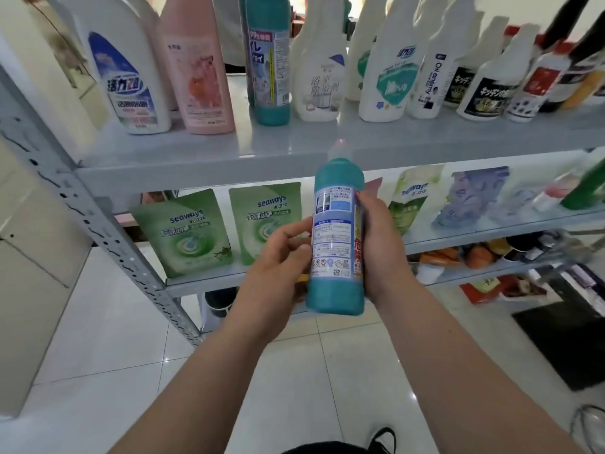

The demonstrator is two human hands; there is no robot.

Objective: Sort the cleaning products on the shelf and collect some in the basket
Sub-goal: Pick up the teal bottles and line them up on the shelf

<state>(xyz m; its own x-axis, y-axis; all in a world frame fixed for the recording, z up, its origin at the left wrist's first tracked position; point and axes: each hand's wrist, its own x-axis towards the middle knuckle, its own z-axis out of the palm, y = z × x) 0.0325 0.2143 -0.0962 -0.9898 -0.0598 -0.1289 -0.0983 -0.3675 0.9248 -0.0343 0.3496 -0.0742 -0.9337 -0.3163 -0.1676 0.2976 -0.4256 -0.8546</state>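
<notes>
As you faced the shelf (229, 149), your right hand (379, 244) gripped the teal bottle (334, 231) upright, while your left hand (278, 260) held its other side with curled fingers.

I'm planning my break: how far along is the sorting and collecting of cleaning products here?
Looks done: bottles stand in a row on the top shelf, including a shelved teal bottle. In hand: left hand and right hand hold a second teal bottle. Remaining: placing it; no basket is clearly in view.

Both forearms stretched forward, left hand (278, 260) gripping the bottle (334, 231) — right hand (381, 253) wrapped round it
</notes>
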